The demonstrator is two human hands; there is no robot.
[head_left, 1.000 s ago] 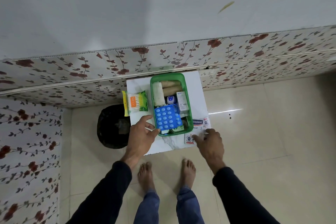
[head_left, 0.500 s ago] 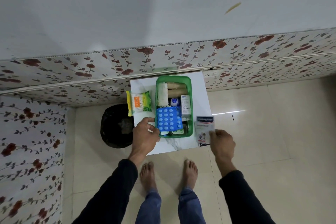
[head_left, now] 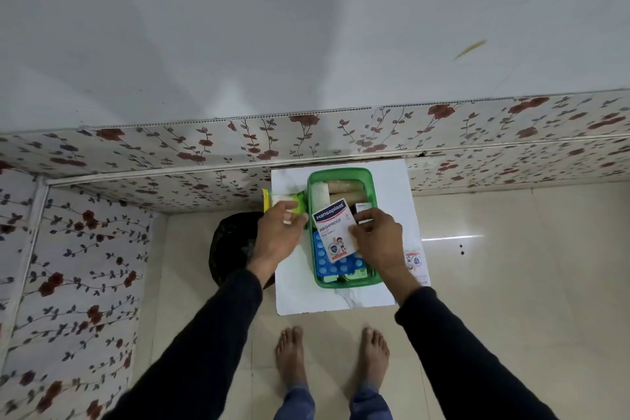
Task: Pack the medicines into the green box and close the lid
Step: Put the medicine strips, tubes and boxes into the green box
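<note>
The green box (head_left: 338, 171) stands open on a small white table (head_left: 388, 187), holding bandage rolls (head_left: 344, 186), a blue pill tray (head_left: 326, 264) and small cartons. My right hand (head_left: 378, 239) holds a white Hansaplast plaster box (head_left: 332, 230) tilted just above the green box's middle. My left hand (head_left: 278, 232) reaches left of the green box, its fingers closed over a green and yellow packet (head_left: 293, 199) at the table's left edge. A second plaster packet (head_left: 414, 261) lies at the table's right edge. I see no lid.
A black bag (head_left: 231, 242) sits on the tiled floor left of the table. The table stands against a flower-patterned wall panel (head_left: 204, 147). My bare feet (head_left: 289, 351) are on the floor in front of the table.
My right hand picked the plaster box up from the table's right front and carried it over the green box. My left hand left the box's near corner and reached the green and yellow packet.
</note>
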